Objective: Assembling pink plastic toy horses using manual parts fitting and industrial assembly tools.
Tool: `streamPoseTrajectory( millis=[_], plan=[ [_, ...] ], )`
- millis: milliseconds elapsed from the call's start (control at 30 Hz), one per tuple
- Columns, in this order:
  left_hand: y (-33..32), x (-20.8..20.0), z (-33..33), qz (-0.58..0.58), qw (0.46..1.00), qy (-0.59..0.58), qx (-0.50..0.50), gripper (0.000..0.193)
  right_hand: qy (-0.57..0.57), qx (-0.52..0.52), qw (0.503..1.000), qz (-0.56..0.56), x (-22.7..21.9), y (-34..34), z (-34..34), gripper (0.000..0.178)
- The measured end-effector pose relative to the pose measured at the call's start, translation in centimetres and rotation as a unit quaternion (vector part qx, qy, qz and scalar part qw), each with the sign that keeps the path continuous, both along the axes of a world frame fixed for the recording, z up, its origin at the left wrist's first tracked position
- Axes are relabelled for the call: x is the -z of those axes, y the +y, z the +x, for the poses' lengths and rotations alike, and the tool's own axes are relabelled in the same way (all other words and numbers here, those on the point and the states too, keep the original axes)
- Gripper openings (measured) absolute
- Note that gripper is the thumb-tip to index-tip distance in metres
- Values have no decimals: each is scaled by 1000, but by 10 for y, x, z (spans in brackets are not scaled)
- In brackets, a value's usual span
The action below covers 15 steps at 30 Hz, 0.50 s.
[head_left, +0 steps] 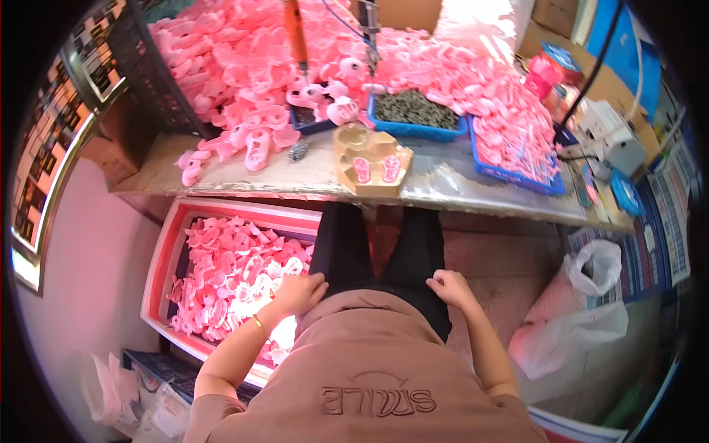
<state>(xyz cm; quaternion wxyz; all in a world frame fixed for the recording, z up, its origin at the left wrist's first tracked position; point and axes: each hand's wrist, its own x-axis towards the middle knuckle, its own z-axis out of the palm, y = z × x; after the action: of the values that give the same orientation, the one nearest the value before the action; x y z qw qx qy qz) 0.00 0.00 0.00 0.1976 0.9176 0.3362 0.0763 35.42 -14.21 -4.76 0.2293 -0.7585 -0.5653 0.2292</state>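
Note:
My left hand (301, 294) is closed at the outer side of my left thigh, its fingertips curled onto the black trousers (340, 255). On the other thigh my right hand (450, 288) pinches the trousers' cloth with thumb and bent fingers. Both hands are below the table edge, away from the parts. Ahead of me a tan moulded block (371, 159) sits at the table's front, with two small pink pieces (362, 170) in its hollows. An orange power screwdriver (295, 33) hangs point down behind it, beside a second, dark metal driver (369, 29).
Pink plastic parts (229, 66) heap across the table (458, 181). A blue tray (421, 131) holds small dark pieces; another (517, 177) holds thin pink parts. A crate (173, 258) of pink parts stands at lower left, a white plastic sack (569, 310) at right.

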Motion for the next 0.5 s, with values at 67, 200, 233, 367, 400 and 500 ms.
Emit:
streamPoseTrajectory(
  millis=[67, 200, 233, 367, 400, 500],
  plan=[
    [4, 5, -5, -23, 999, 26, 8, 27, 16, 15, 998, -66, 7, 8, 3, 30],
    [18, -5, 1, -90, 995, 46, 27, 30, 21, 2, 995, -100, -1, 10, 11, 31],
    [25, -4, 4, -94, 994, 46, 16, 30, 20, -9, 994, -104, -2, 11, 12, 31],
    [75, -31, 30, -33, 997, 34, -52, 27, 60, 22, 992, -106, -10, 14, 17, 33],
    [95, -48, 36, -30, 994, -17, -106, 27, 61, 26, 991, -119, -14, 15, 17, 33],
    [162, -68, 32, 136, 943, -196, -230, 37, 50, 22, 987, -152, -21, 24, 19, 32]
  ],
)
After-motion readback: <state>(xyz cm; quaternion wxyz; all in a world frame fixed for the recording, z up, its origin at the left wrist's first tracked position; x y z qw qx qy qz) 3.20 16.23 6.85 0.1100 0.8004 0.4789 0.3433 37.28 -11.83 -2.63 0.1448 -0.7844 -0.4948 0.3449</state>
